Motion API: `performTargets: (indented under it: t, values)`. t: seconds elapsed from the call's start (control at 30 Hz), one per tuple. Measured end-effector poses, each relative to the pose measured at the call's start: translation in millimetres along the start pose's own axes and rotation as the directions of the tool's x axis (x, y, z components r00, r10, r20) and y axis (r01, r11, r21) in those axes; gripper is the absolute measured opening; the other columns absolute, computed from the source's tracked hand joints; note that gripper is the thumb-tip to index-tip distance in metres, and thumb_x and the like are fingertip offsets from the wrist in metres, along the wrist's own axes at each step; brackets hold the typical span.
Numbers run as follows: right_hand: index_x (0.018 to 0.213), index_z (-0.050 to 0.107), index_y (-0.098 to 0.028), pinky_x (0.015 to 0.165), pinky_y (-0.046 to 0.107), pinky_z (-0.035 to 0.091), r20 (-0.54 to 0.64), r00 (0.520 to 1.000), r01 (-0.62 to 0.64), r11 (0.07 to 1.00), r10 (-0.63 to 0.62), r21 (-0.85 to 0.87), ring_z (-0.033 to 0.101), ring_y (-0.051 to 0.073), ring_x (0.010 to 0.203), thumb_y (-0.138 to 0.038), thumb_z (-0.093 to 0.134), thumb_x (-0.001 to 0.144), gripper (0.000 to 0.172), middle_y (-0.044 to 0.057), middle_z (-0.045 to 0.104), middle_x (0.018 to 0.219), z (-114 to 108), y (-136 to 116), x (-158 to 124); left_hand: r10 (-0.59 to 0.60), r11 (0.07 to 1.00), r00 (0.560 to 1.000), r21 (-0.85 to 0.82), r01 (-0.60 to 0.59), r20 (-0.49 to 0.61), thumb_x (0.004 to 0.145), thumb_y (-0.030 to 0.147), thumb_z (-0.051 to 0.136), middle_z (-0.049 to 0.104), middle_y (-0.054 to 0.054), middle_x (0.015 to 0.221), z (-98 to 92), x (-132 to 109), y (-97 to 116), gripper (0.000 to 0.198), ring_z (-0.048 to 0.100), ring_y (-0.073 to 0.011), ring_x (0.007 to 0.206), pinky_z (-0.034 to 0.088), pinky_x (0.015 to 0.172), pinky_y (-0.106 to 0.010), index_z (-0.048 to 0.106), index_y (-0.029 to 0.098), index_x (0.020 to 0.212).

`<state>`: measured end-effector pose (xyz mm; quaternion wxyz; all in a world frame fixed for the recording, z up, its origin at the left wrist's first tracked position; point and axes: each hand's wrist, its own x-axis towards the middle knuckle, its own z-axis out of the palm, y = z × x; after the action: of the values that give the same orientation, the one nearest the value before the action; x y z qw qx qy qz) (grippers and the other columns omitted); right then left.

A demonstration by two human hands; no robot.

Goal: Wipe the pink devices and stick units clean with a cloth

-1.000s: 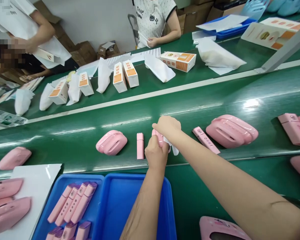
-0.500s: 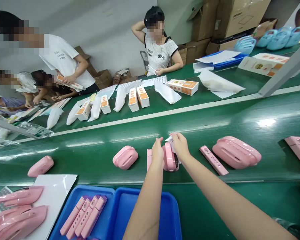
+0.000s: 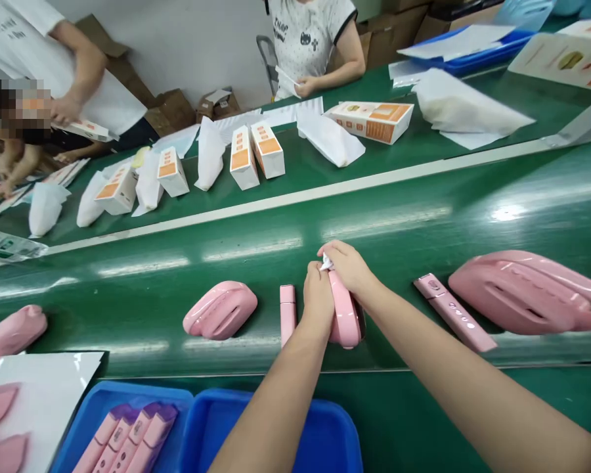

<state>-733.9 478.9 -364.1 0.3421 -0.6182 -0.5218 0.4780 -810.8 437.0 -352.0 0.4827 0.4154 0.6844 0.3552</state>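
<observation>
My left hand (image 3: 317,295) grips the side of a pink plastic shell (image 3: 345,318) that stands on edge on the green conveyor belt (image 3: 404,217). My right hand (image 3: 347,264) closes over the shell's top and pinches a small white scrap (image 3: 326,263) against it. A slim pink stick part (image 3: 287,313) lies on the belt just left of my left hand. Another pink shell (image 3: 220,309) rests further left.
Right of my hands lie a pink stick (image 3: 454,313) and a large pink shell (image 3: 526,292). Two blue trays (image 3: 270,420) sit at the near edge, the left holding several pink sticks (image 3: 128,437). Across the belt, white-orange boxes (image 3: 256,152) and other people working.
The view has dipped down and closer. Both hands have stayed on the pink shell, with my right hand now further over its top edge with the white scrap.
</observation>
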Motion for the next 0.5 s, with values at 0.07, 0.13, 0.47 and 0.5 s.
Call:
performTargets:
  t: [0.07, 0.13, 0.47, 0.5]
  values:
    - [0.087, 0.059, -0.014, 0.075, 0.035, 0.048, 0.035, 0.999, 0.012, 1.0, -0.012, 0.003, 0.059, 0.015, 0.081, -0.03, 0.052, 0.09, 0.018, 0.002, 0.061, 0.089, 0, -3, 3, -0.01, 0.998, 1.0, -0.068, 0.01, 0.003, 0.088, 0.019, 0.04, 0.053, 0.002, 0.066, 0.8, 0, 0, 0.015, 0.052, -0.013, 0.063, 0.04, 0.06, -0.026, 0.048, 0.02, 0.075]
    - [0.086, 0.058, -0.014, 0.069, 0.031, 0.048, 0.058, 0.998, 0.017, 1.0, -0.017, 0.0, 0.058, 0.013, 0.074, -0.027, 0.051, 0.091, 0.016, 0.001, 0.06, 0.084, 0, -7, 5, -0.017, 0.991, 1.0, -0.134, 0.016, -0.008, 0.086, 0.016, 0.04, 0.051, 0.003, 0.067, 1.5, 0, -1, 0.012, 0.051, -0.0133, 0.063, 0.038, 0.059, -0.025, 0.046, 0.022, 0.076]
    - [0.084, 0.059, -0.015, 0.071, 0.033, 0.045, -0.006, 0.995, 0.098, 0.993, -0.098, -0.06, 0.055, 0.013, 0.072, -0.024, 0.054, 0.087, 0.011, -0.001, 0.058, 0.079, 17, -19, 0, -0.055, 0.893, 0.997, -0.449, 0.026, -0.052, 0.084, 0.023, 0.042, 0.054, 0.004, 0.069, -5.6, -4, -13, 0.01, 0.056, -0.0131, 0.07, 0.044, 0.07, -0.026, 0.051, 0.021, 0.083]
    - [0.086, 0.059, -0.014, 0.071, 0.033, 0.046, -0.039, 0.995, 0.087, 0.995, -0.089, -0.047, 0.056, 0.014, 0.073, -0.026, 0.054, 0.088, 0.012, 0.0, 0.059, 0.081, 18, -17, 2, -0.057, 0.881, 0.997, -0.472, 0.025, -0.054, 0.083, 0.024, 0.044, 0.055, 0.003, 0.069, -5.5, -1, -14, 0.01, 0.056, -0.0135, 0.072, 0.044, 0.071, -0.027, 0.053, 0.02, 0.08]
